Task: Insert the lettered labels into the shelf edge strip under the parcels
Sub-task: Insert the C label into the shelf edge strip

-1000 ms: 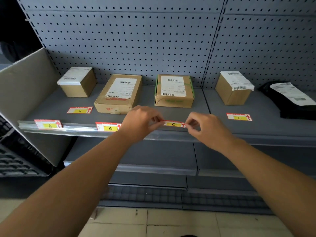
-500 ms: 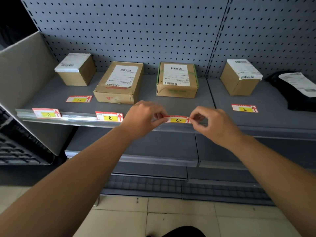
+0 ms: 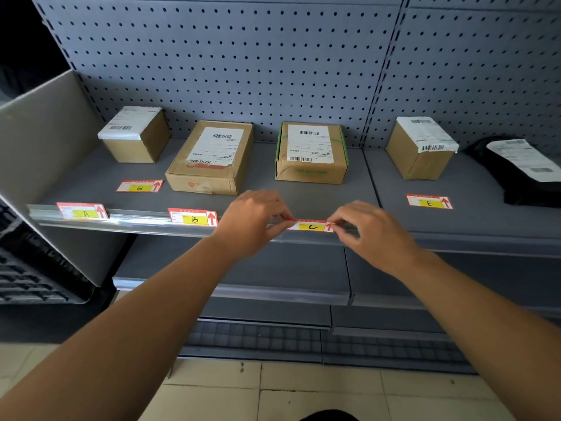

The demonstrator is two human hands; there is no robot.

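Note:
Label C (image 3: 310, 226), red-edged with a yellow field, sits at the shelf edge strip (image 3: 136, 220) below the green-taped parcel (image 3: 311, 153). My left hand (image 3: 253, 221) pinches its left end and my right hand (image 3: 368, 230) pinches its right end. Labels A (image 3: 82, 211) and B (image 3: 193, 217) stand in the strip to the left. Label G (image 3: 140, 186) lies loose on the shelf beside the flat parcel (image 3: 212, 158). Label E (image 3: 429, 202) lies loose in front of the right-hand box (image 3: 422, 148).
A small box (image 3: 135, 135) stands at the back left. A black mailer bag (image 3: 522, 171) lies at the far right. A grey side panel (image 3: 36, 165) closes the shelf's left end. Pegboard (image 3: 243, 62) backs the shelf; lower shelves and tiled floor lie below.
Both hands stay pinched on label C while it sits lower against the strip. The view has shifted slightly downward and closer.

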